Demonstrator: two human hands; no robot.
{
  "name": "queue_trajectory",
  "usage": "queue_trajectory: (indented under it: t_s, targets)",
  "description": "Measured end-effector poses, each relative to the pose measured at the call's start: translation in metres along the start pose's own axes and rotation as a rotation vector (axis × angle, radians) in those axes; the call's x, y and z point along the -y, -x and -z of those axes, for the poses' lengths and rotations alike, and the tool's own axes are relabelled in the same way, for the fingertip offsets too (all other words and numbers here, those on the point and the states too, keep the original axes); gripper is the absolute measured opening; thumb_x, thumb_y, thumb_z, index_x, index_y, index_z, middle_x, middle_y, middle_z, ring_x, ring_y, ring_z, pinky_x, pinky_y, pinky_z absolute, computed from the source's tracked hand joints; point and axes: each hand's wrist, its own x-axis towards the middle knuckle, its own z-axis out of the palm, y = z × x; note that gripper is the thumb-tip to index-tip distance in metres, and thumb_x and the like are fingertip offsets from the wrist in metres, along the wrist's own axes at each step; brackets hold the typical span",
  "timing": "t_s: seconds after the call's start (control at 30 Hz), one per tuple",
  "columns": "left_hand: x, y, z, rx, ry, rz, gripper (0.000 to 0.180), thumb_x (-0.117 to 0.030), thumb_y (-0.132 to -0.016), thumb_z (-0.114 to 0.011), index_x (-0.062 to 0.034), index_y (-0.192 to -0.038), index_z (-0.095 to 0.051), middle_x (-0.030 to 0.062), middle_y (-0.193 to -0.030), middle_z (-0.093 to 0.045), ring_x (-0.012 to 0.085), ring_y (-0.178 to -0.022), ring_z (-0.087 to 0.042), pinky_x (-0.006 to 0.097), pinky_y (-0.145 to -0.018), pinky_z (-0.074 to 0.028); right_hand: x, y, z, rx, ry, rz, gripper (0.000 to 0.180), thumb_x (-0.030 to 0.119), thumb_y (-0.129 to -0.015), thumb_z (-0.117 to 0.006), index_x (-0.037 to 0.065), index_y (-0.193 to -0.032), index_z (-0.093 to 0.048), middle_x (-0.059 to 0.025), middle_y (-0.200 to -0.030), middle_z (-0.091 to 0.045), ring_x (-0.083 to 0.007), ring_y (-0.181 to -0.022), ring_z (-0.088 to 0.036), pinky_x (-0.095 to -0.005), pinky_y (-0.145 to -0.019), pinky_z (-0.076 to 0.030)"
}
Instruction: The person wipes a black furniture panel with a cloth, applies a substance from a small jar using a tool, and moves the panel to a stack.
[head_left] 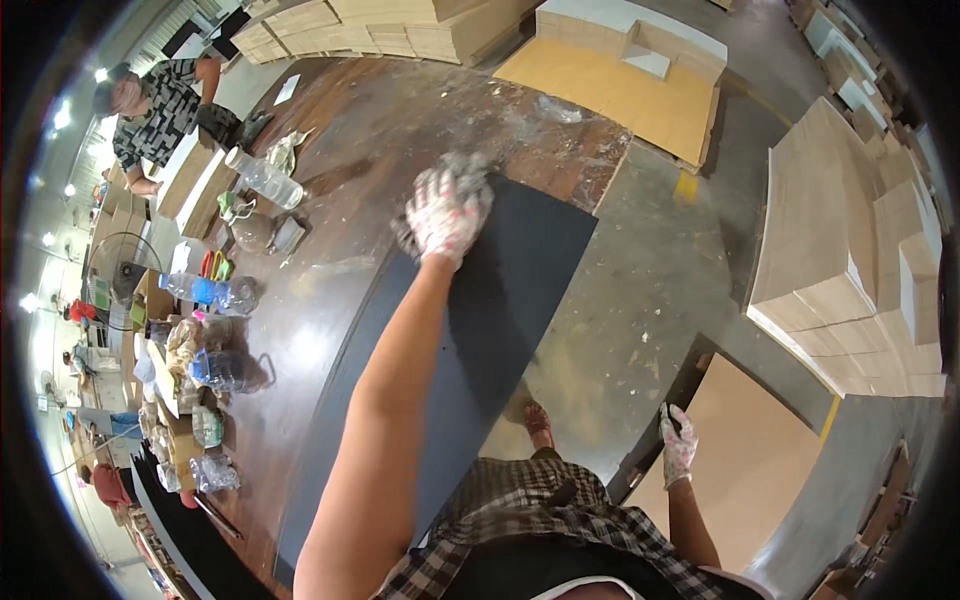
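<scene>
A long dark board (520, 270) lies on the brown worktable. My left hand (447, 215), in a white glove with red marks, presses a fluffy grey rag (465, 168) onto the board's far end. The rag bunches out around the fingers. Low at my right side hangs my right hand (680, 443), gloved the same way, with its fingers loosely bent and slightly apart. It is over the edge of a stack topped by a light brown panel (750, 450), and nothing shows in it. Whether it touches the panel cannot be made out.
Plastic bottles (265, 178), scissors (214, 265) and bags crowd the table's left side. Beyond them a person (165, 125) handles boards. Stacked panels stand at the right (825, 230) and back (370, 30). A yellow-brown sheet (600, 85) lies past the table's far corner (600, 180).
</scene>
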Motion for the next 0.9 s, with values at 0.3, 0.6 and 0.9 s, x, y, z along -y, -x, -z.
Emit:
queue_trajectory:
  t_s: [0.3, 0.6, 0.9]
  targets:
    - [-0.098, 0.107, 0.031, 0.347, 0.274, -0.537, 0.071, -0.038, -0.078, -0.066, -0.0124, -0.140, -0.043, 0.0183, -0.146, -0.038, 0.0378, -0.137, -0.032, 0.055, -0.111, -0.024, 0.040, -0.043, -0.037, 0.047, -0.344, 0.061, 0.029, -0.002, -0.090, -0.059, 0.001, -0.119, -0.058, -0.0065, -0.115, -0.061, -0.0141, -0.100, -0.059, -0.0279, -0.091, -0.048]
    - [0.020, 0.343, 0.173, 0.411, 0.134, -0.229, 0.070, -0.028, -0.074, -0.070, -0.0132, -0.137, -0.044, 0.0162, -0.143, -0.043, 0.0375, -0.132, -0.040, 0.059, -0.108, -0.030, 0.160, -0.071, -0.171, 0.376, -0.236, 0.467, 0.032, -0.008, -0.090, -0.056, -0.001, -0.120, -0.058, -0.0092, -0.118, -0.059, -0.0186, -0.108, -0.058, -0.0303, -0.093, -0.049]
    - [0.122, 0.575, 0.261, 0.250, -0.169, 0.191, 0.056, -0.028, -0.078, -0.064, -0.0164, -0.132, -0.052, 0.0141, -0.138, -0.049, 0.0376, -0.126, -0.046, 0.056, -0.107, -0.033, 0.196, 0.072, -0.297, 1.016, -0.261, 0.775, 0.033, -0.006, -0.085, -0.063, 0.002, -0.117, -0.061, -0.0060, -0.112, -0.058, -0.0162, -0.105, -0.057, -0.0292, -0.093, -0.047]
